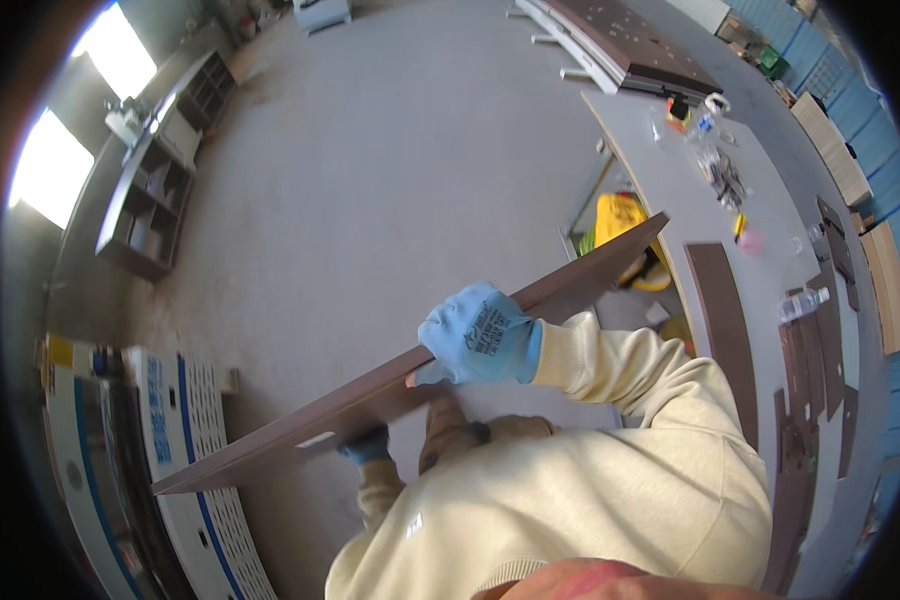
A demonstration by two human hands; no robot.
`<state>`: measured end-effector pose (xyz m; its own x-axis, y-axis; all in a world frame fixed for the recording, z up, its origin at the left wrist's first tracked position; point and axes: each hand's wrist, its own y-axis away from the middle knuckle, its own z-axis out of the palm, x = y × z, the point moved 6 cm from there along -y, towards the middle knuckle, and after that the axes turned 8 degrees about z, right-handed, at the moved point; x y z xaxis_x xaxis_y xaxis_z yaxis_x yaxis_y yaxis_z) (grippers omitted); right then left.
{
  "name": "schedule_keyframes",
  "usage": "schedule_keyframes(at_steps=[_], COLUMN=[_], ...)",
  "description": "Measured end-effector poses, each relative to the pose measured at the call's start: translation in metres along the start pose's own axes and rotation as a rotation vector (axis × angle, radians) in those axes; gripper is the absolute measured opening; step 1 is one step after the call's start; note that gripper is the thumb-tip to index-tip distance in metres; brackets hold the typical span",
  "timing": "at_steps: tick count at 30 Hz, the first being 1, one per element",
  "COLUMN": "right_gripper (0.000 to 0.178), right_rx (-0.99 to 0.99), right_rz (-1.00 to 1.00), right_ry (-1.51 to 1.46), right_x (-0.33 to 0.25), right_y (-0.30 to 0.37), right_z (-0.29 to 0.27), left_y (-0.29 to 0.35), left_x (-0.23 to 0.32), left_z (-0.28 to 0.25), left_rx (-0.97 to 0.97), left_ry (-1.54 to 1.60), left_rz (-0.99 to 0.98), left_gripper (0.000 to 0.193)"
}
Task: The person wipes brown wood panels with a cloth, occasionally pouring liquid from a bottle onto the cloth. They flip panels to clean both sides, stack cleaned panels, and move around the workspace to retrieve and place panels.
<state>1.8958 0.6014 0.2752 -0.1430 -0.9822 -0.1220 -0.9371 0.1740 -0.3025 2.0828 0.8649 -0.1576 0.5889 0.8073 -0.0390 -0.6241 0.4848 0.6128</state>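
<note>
A long brown panel [315, 415] is held on edge in front of me, slanting from the lower left up to the right. My right hand [482, 335], in a light blue glove with dark print, is closed over its upper edge near the middle. Lower and to the left, my left hand [368, 445] grips the panel's lower edge. That glove looks dark with a blue cuff; it is blurred, and its fingers are partly hidden. A small pale label [317, 440] shows on the panel's near face.
A grey worktable [670, 185] at right carries brown strips [722, 320], a plastic bottle [803, 304] and small hardware. The panel's far end reaches its edge, near a yellow bag [618, 217]. White-and-blue slatted units [210, 425] stand by the near end. Open shelving [150, 205] lines the left wall.
</note>
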Motion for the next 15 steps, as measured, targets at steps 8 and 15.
schedule_keyframes(at_steps=[8,15], right_gripper=[0.068,0.071], right_rx=[-0.099,-0.247], right_rz=[0.356,0.913], right_ry=[-0.158,-0.035], right_x=[0.222,0.526], right_y=[-0.237,-0.293], right_z=[0.008,0.064], left_y=[-0.179,-0.376], left_x=[-0.062,-0.195], left_z=[0.242,0.410], left_rx=[0.028,0.100], left_ry=[-0.286,-0.664], left_rz=[-0.060,-0.139], left_gripper=[0.071,0.072])
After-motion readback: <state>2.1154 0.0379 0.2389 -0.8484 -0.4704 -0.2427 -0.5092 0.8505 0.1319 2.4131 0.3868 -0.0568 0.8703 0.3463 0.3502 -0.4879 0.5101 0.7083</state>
